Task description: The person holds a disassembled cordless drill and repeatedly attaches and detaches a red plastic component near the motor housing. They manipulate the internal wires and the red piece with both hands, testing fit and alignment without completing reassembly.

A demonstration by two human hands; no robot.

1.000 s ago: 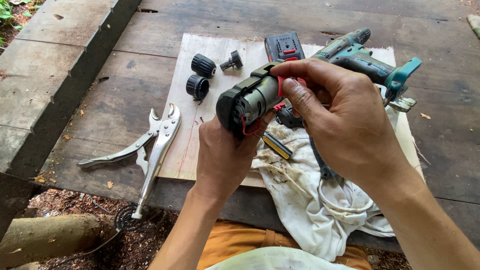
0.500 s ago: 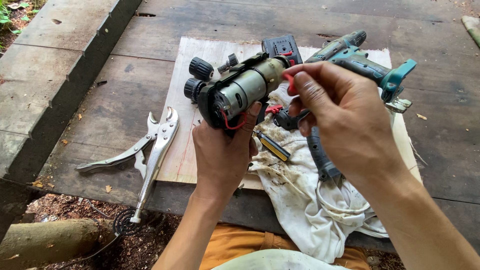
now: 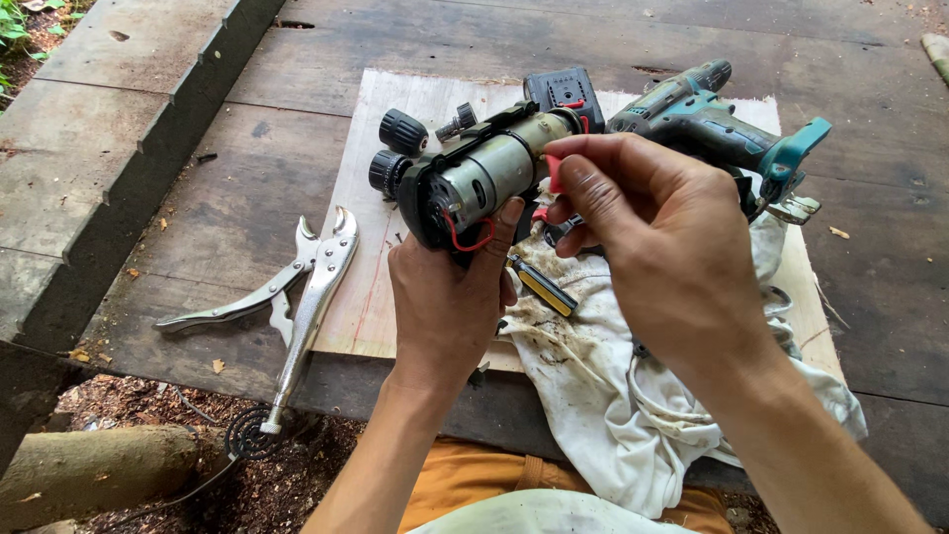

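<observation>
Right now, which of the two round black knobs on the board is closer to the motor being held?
The lower round black ribbed knob, touching the silver motor's black end. The upper knob sits apart, farther up the plywood board.

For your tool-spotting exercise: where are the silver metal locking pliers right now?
In the head view, the silver metal locking pliers lie on the dark wooden planks, at the pale plywood board's left edge, left of the left hand.

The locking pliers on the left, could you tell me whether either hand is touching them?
No, the locking pliers lie alone on the boards, while the left hand grips the motor assembly and the right hand pinches its red connector.
</observation>
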